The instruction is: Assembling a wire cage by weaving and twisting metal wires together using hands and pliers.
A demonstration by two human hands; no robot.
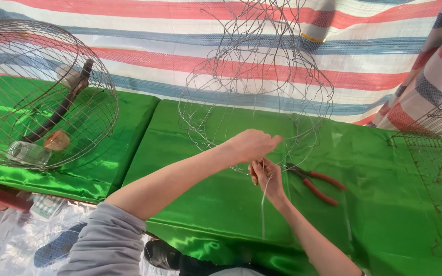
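Wire work happening here: both hands meet at the bottom rim of a half-built wire cage frame [256,87] that stands on the green satin cloth [384,214] against a striped tarp [144,46]. Left hand [251,144] is closed into a pinch on the rim wire, steadying it. Right hand [266,176] sits just under it, fingers curled shut on a thin loose wire strand [263,209] that hangs down toward the person.

My two cents on doing this bit well: I'd keep the left pinch right next to the joint so the rim can't spring around, and keep the strand taut while wrapping, tight turns laid side by side rather than crossing. Thin wire probably kinks easily, so smooth pulls, no jerks.

Red-handled pliers [317,183] lie on the cloth just beside the right hand, handy for snugging the end. A finished round wire cage [42,97] with a branch perch inside sits well off to the left, and a flat mesh panel [438,184] to the right.
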